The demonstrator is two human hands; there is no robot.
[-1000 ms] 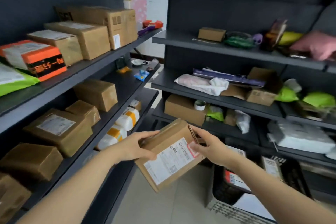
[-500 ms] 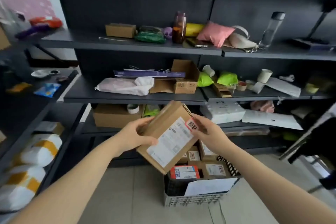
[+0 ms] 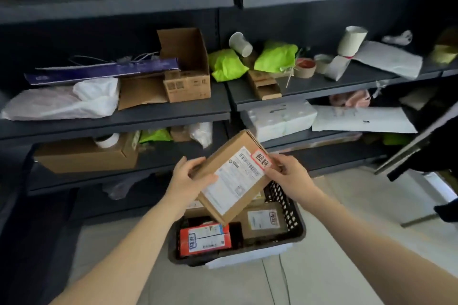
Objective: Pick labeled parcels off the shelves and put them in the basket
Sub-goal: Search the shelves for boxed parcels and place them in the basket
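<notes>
A brown cardboard parcel [image 3: 234, 177] with a white shipping label and a red-and-white sticker is tilted in the air, held by both hands. My left hand [image 3: 187, 181] grips its left side and my right hand [image 3: 288, 177] grips its upper right corner. Right below it on the floor stands a dark perforated basket [image 3: 287, 203]. Inside lie a red labelled parcel [image 3: 204, 239] and a brown labelled parcel [image 3: 262, 221]; the held parcel hides part of the basket.
Dark shelves [image 3: 153, 116] stand close behind the basket, loaded with an open cardboard box [image 3: 186, 74], green bags [image 3: 226, 64], a white bag [image 3: 71, 100], paper cups and a white foam pack [image 3: 280, 116]. A large brown box [image 3: 84, 156] sits on the lower shelf. Pale tiled floor [image 3: 322, 267] surrounds the basket.
The view has swung right and down from the left shelves to the basket. Both hands have carried the parcel along and now hold it just above the basket.
</notes>
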